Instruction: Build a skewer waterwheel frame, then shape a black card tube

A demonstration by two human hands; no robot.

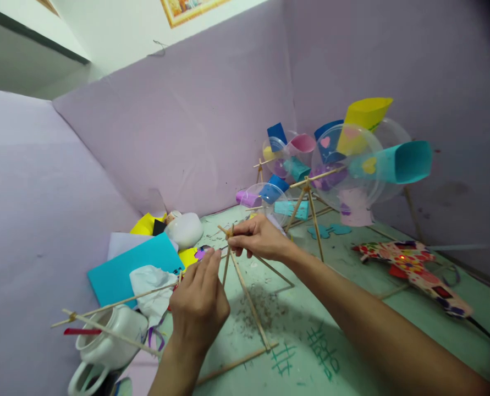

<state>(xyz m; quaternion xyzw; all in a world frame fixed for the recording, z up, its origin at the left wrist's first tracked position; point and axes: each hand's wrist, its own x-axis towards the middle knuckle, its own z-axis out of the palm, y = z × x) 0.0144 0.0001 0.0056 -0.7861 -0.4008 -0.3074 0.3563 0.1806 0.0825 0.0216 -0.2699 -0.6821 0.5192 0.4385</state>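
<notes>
Our right hand (261, 236) pinches the top joint of the stick frame (249, 302), fingers narrow, probably to keep the splayed legs steady on the green table (306, 308). Left hand (201, 294) sits just near-left of the joint, fingers curled; can't tell what it grips, since its back hides the fingertips. Left side's crowded: crossed sticks (116, 302) over a white mug (119, 338), tissue (149, 289) and blue sheet (135, 269) beyond. Paper-cup wheels (412, 162) stand far right. Our right forearm lies between frame and glue gun (409, 258), so it's in the way there.
</notes>
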